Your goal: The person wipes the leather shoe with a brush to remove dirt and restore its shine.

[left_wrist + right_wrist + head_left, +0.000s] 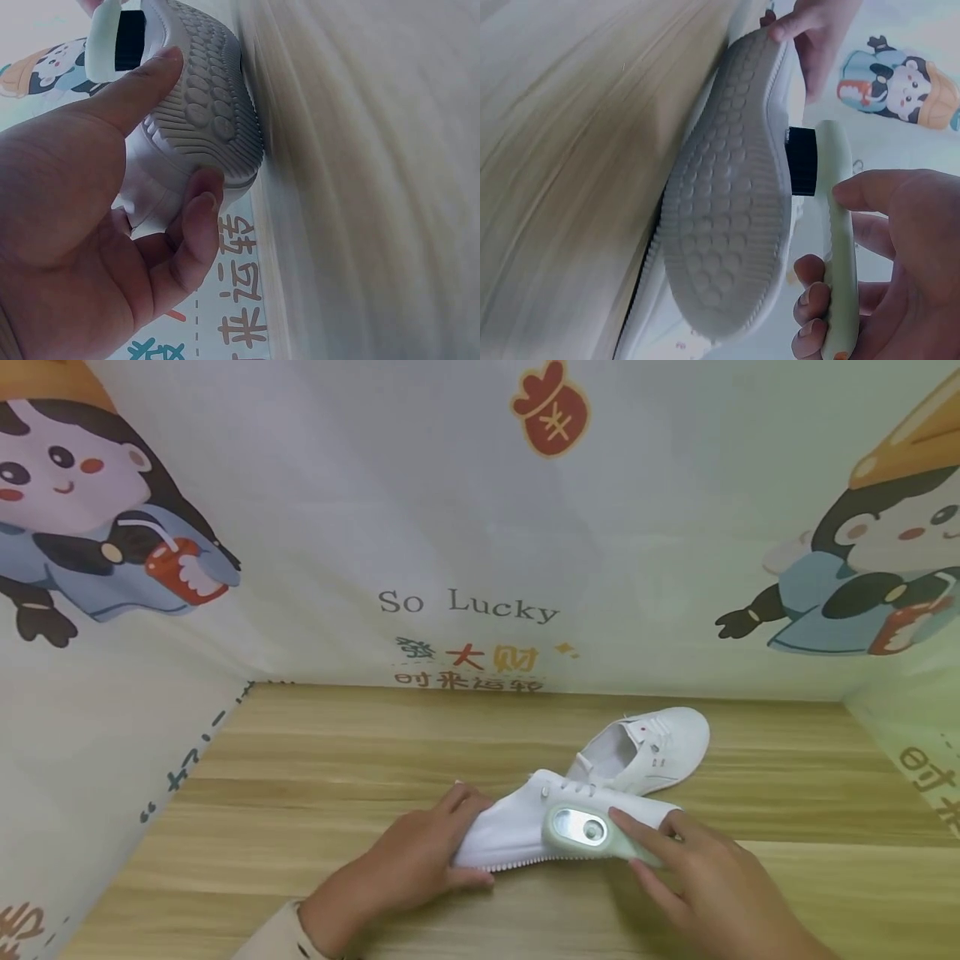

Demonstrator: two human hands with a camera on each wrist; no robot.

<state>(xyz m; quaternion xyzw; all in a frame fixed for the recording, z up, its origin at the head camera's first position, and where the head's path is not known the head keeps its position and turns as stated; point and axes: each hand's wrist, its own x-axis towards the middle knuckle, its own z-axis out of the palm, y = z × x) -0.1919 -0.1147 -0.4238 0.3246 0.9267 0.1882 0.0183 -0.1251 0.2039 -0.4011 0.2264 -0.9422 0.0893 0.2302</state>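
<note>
My left hand [412, 852] grips the heel end of a white shoe [502, 831], which is tipped on its side. In the left wrist view, the thumb and fingers hold the shoe around its textured sole [214, 90]. With curled fingers, my right hand [712, 877] holds the pale green handle of a brush [577, 828]. The brush's black bristles [802, 161] meet the side of the shoe just above the sole in the right wrist view. A second white shoe [678, 743] lies right behind the first one, its opening showing.
The wood-grain tabletop [315, 760] extends around both shoes. A printed cloth [337, 527] with cartoon figures and lettering rises behind the table and along both sides.
</note>
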